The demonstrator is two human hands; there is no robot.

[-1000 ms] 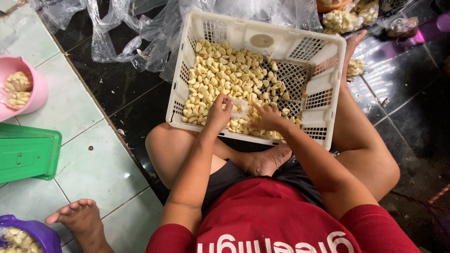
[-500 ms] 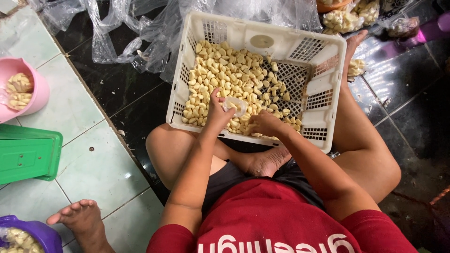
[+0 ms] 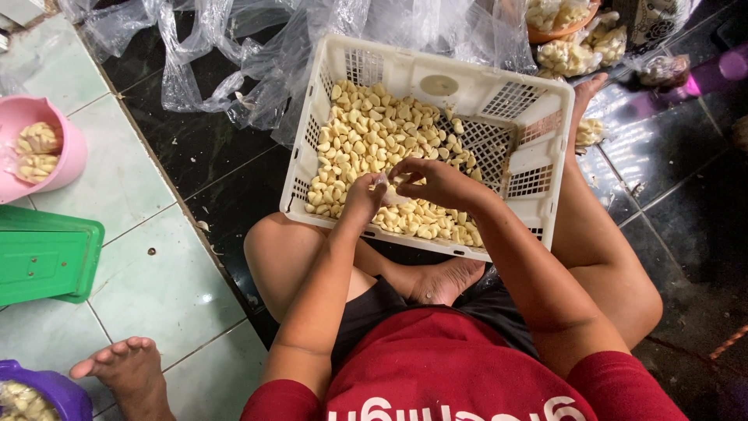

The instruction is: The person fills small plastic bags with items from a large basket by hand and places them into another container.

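Garlic cloves (image 3: 366,132), peeled and pale yellow, fill the white plastic crate (image 3: 444,78) that rests on the floor between my bent legs, its near edge against my shins. Both my hands hover over the near half of the heap, close together and nearly touching. My left hand (image 3: 365,195) is curled, its fingertips pinching a small pale piece, which looks like a clove or its thin skin; I cannot tell which. My right hand (image 3: 432,181) arches beside it, fingers bent downward and meeting the same piece from the other side. More cloves lie directly beneath and beyond both hands, toward the far wall of the crate.

Crumpled clear plastic bags (image 3: 234,54) lie on the dark tiles beyond the crate. To my left, a pink bowl (image 3: 66,148) holds more cloves, and a green plastic lid (image 3: 43,257) sits on the pale tiles nearer me. Another person's bare foot (image 3: 128,366) rests on the tiles at lower left, just beside a purple bowl (image 3: 47,390) of cloves.
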